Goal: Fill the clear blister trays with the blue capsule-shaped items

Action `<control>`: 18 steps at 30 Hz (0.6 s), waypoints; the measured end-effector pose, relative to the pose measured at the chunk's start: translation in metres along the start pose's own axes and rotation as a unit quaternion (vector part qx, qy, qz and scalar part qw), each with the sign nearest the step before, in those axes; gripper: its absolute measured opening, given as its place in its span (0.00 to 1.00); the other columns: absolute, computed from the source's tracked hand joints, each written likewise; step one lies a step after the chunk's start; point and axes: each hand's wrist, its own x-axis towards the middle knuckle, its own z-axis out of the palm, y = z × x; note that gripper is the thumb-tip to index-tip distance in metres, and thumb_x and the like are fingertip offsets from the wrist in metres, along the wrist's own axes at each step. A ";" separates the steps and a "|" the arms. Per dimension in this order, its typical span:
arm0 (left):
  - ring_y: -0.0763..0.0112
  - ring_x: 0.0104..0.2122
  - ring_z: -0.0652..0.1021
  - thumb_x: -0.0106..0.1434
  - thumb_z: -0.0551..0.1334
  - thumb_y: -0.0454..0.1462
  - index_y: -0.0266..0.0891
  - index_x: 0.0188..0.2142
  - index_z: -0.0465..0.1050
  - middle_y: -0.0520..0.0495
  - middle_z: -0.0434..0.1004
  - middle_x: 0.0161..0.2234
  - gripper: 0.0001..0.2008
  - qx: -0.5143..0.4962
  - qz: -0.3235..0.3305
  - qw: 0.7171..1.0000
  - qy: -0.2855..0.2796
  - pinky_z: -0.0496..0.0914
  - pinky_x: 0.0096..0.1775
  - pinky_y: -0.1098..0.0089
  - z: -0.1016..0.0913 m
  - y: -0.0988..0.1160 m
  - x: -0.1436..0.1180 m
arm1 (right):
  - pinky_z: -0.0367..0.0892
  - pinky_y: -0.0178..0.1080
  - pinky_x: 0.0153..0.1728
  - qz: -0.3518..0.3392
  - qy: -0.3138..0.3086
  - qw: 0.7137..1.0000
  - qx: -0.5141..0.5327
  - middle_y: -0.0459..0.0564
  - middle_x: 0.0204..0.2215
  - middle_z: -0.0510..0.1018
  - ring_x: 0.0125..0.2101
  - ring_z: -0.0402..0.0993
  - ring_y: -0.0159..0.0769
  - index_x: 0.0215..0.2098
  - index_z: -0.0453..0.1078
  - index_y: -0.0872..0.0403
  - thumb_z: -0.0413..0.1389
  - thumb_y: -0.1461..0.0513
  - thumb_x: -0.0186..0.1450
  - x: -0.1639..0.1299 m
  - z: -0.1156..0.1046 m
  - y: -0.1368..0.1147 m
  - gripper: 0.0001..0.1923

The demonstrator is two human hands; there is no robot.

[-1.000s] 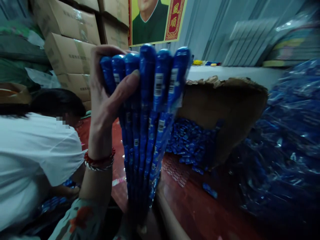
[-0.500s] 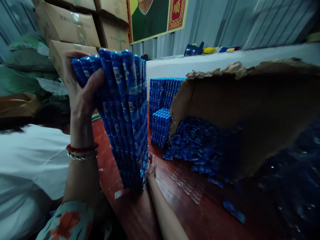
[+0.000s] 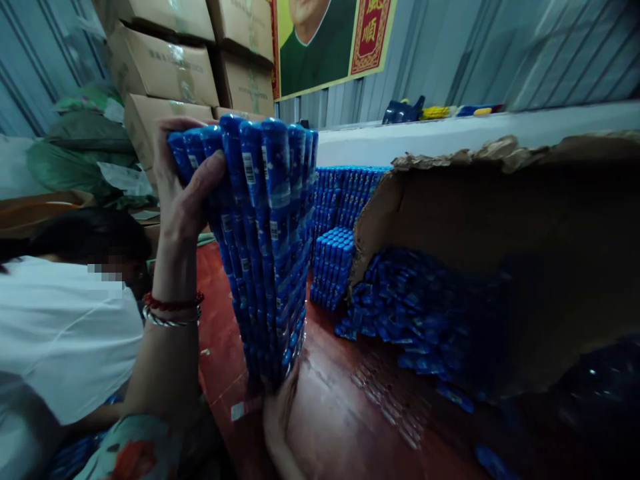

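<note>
Shifted slightly right, blue packet stack (image 3: pixel 265 247) upright (long axis vertical), left hand (image 3: pixel 183 193) grip clasping top, right hand (image 3: pixel 275 413) supporting base.

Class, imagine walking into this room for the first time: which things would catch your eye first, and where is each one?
First, the tall bundle of blue packets at centre, gripped near its top by the left hand and steadied at its base by the right hand on the red table. To the right, a torn cardboard box spills loose blue packets. Behind stands a neat blue stack.
</note>
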 end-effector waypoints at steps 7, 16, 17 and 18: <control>0.69 0.40 0.74 0.56 0.65 0.50 0.40 0.40 0.65 0.51 0.71 0.37 0.20 -0.064 -0.032 0.997 0.029 0.68 0.44 0.67 0.006 -0.078 0.000 | 0.56 0.54 0.54 0.005 0.025 1.000 -0.014 0.72 0.61 0.54 0.61 0.54 0.54 0.65 0.43 0.66 0.51 0.50 0.63 0.055 0.062 0.013 0.42; 0.72 0.33 0.73 0.49 0.68 0.50 0.44 0.36 0.64 0.54 0.69 0.31 0.21 -0.123 -0.148 0.979 0.063 0.69 0.37 0.68 0.029 -0.192 0.004 | 0.52 0.59 0.54 0.014 0.086 0.996 -0.028 0.77 0.60 0.52 0.61 0.48 0.59 0.65 0.39 0.69 0.44 0.42 0.63 0.141 0.127 0.012 0.47; 0.72 0.32 0.72 0.48 0.68 0.50 0.43 0.35 0.64 0.54 0.68 0.30 0.21 -0.137 -0.153 0.977 0.064 0.68 0.36 0.68 0.035 -0.203 0.005 | 0.51 0.59 0.53 0.018 0.102 0.994 -0.034 0.77 0.60 0.52 0.61 0.47 0.60 0.64 0.39 0.69 0.43 0.41 0.62 0.149 0.133 0.012 0.48; 0.72 0.31 0.72 0.48 0.68 0.50 0.43 0.35 0.64 0.54 0.66 0.29 0.21 -0.148 -0.157 0.974 0.062 0.68 0.36 0.69 0.040 -0.215 0.005 | 0.51 0.60 0.53 0.022 0.117 0.992 -0.039 0.76 0.60 0.52 0.61 0.47 0.60 0.65 0.39 0.69 0.42 0.40 0.62 0.156 0.138 0.011 0.48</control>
